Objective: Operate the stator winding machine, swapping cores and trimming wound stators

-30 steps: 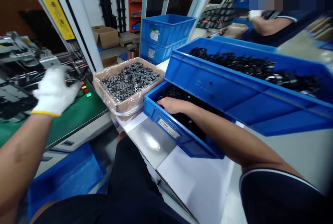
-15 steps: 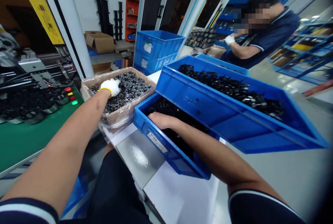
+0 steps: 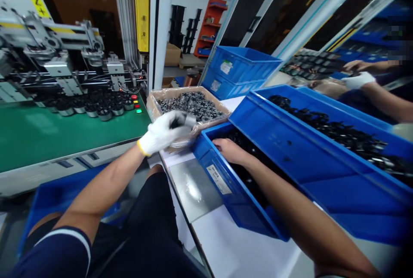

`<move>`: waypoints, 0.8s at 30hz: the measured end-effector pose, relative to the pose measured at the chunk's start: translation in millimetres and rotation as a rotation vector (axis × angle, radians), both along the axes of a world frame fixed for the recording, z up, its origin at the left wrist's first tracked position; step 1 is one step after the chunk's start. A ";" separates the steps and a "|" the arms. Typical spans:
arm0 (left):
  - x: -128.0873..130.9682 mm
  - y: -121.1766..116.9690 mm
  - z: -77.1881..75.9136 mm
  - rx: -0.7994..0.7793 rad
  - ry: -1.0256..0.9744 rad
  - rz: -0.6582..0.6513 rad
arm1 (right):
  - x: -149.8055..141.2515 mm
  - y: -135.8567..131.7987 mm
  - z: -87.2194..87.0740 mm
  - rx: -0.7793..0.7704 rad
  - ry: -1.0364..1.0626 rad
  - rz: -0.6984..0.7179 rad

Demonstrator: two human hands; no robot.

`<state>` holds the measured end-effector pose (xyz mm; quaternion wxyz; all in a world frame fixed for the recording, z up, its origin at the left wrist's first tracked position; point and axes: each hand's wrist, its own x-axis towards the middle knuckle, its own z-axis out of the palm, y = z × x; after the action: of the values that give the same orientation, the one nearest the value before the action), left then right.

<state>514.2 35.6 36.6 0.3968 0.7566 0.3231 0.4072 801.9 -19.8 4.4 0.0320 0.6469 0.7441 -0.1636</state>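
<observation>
My left hand (image 3: 161, 133), in a white knitted glove with a yellow cuff, grips a short silver metal ring part (image 3: 189, 121) with black on its near side; motion smears both. They are in front of a plastic-lined cardboard box (image 3: 153, 105) holding many similar ring parts (image 3: 202, 108). My bare right hand (image 3: 230, 149) reaches into the lower blue bin (image 3: 222, 185), among small black plastic parts (image 3: 247, 142). Its fingers are curled and partly hidden; what they hold I cannot make out.
A larger blue bin (image 3: 284, 149) of black parts overhangs the lower one. On the left, ring parts (image 3: 105, 113) stand on a green bench (image 3: 74, 140) below a machine (image 3: 61, 69). Stacked blue crates (image 3: 241, 69) stand behind. A co-worker's gloved hand (image 3: 359, 81) shows at right.
My left hand has come out of the cardboard box toward me, bringing a ring part. My right hand stays in the lower bin. The view has turned left, showing more of the green bench.
</observation>
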 end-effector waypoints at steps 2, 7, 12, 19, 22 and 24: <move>-36.7 -40.8 -18.5 -0.293 -0.247 -0.062 | -1.4 -1.1 4.7 0.014 -0.084 -0.026; -97.3 -99.3 -42.2 -0.696 -0.777 -0.119 | -26.5 -12.4 40.3 0.469 -0.181 -0.114; -103.7 -108.8 -32.6 -0.648 -0.749 -0.102 | -95.4 -40.4 65.0 0.910 0.272 0.225; -92.2 -115.8 -44.8 -0.682 -0.777 -0.134 | -151.4 -78.1 39.0 1.087 0.587 0.581; -86.0 -117.1 -49.6 -0.681 -0.789 -0.130 | -153.3 -81.3 33.8 1.053 0.662 0.589; -78.7 -118.4 -50.9 -0.664 -0.744 -0.147 | -154.1 -80.1 32.5 1.075 0.671 0.602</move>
<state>435.5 -82.8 -14.4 0.7319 0.4140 0.2176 0.4955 647.9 -99.9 36.9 -0.4800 0.2533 0.8383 0.0523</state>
